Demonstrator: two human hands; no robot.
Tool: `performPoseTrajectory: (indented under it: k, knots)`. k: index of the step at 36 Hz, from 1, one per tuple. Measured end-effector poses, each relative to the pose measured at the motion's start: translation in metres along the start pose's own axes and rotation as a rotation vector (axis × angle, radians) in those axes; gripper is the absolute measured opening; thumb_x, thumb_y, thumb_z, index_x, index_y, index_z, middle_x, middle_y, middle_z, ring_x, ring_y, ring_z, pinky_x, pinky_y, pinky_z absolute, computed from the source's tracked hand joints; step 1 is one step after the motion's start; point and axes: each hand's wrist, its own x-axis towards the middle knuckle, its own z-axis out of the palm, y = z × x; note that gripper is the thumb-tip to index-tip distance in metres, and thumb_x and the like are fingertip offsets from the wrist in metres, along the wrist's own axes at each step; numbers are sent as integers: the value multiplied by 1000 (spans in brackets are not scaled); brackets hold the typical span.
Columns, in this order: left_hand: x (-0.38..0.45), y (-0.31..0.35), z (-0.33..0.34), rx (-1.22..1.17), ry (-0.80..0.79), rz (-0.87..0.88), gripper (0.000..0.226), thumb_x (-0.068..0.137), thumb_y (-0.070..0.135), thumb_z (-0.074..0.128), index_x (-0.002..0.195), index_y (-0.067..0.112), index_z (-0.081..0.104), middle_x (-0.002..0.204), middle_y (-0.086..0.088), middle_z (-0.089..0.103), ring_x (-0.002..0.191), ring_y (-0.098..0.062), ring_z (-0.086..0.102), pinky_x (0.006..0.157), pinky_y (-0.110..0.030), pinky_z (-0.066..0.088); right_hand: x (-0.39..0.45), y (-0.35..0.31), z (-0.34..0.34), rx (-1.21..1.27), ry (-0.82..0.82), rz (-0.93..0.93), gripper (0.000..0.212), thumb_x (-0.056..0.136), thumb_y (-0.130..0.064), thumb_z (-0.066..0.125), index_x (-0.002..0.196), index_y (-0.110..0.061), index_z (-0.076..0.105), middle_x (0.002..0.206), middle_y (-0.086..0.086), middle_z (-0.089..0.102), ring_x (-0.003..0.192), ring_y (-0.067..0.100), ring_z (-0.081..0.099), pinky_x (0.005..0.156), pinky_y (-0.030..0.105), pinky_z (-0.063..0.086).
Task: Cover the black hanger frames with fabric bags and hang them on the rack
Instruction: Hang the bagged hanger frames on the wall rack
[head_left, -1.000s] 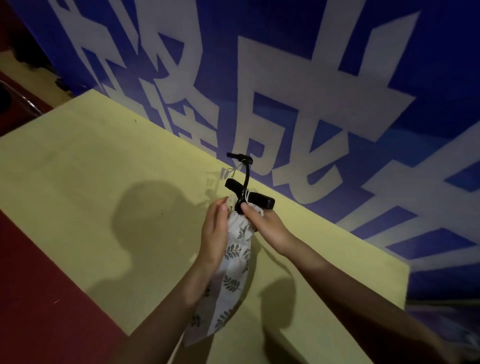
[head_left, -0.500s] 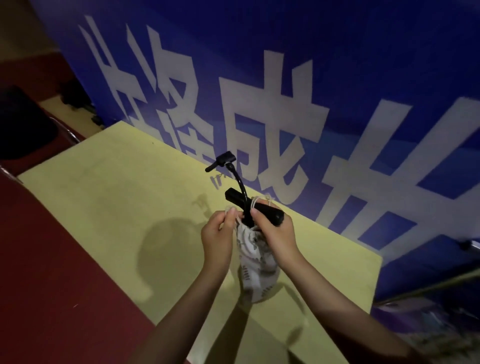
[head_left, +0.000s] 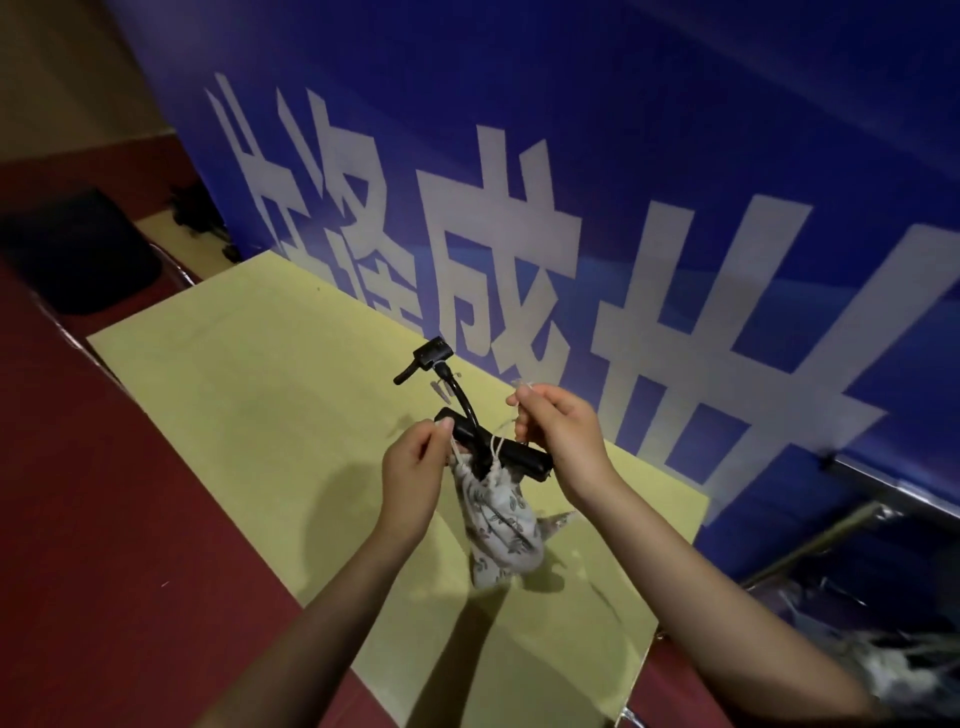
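You have the black plastic hanger frame (head_left: 488, 441) held over the middle of the yellow-green tabletop (head_left: 249, 395), its lower part tucked inside the pale leaf-printed fabric bag (head_left: 498, 519), whose bottom looks to rest on or just above the board. The bag's mouth is gathered just under the black crossbar, and the hooked stem rises toward eleven o'clock, ending in a small black clip. Your left hand (head_left: 415, 467) sits at nine o'clock from the bag's neck, fingers pinched narrow on one end of the white drawstring cord (head_left: 496, 447); your right hand (head_left: 563, 441) is raised at two o'clock from the neck, thumb and forefinger closed on the other cord end, the remaining fingers curled. To do this step well, draw the two ends apart evenly, left toward nine and right toward three, so the mouth cinches around the stem and not across the crossbar. Lowering your right hand to the level of the left should help, since an upward pull there may lift the fabric off the frame. Stop once the gathers sit snug; the cord looks thin and could slip. No rack is in view here, only the blue banner with white characters (head_left: 571, 208) at twelve o'clock.
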Motion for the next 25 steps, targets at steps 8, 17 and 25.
performPoseTrajectory:
  k: [8, 17, 25]
  knots:
    - [-9, 17, 3, -59, -109, -17, 45, 92, 34, 58, 67, -3, 51, 67, -12, 51, 70, -20, 52, 74, -39, 46, 6, -35, -34, 111, -38, -8, 26, 100, -11, 42, 79, -11, 57, 60, -1, 47, 54, 13, 43, 57, 25, 37]
    - [-13, 38, 8, -69, -329, 39, 50, 82, 44, 56, 65, -3, 48, 62, -3, 45, 64, -14, 45, 64, -22, 38, 12, -59, -66, -196, -114, -52, 24, 101, -15, 47, 88, -13, 67, 58, -6, 48, 51, 8, 42, 55, 23, 40]
    - [-8, 62, 21, -178, -414, -54, 28, 84, 33, 56, 75, 8, 61, 47, 10, 29, 45, -10, 28, 59, -30, 29, 7, -80, -83, -540, -330, -173, 19, 100, -14, 50, 100, -19, 68, 61, -7, 45, 60, 12, 39, 56, 22, 39]
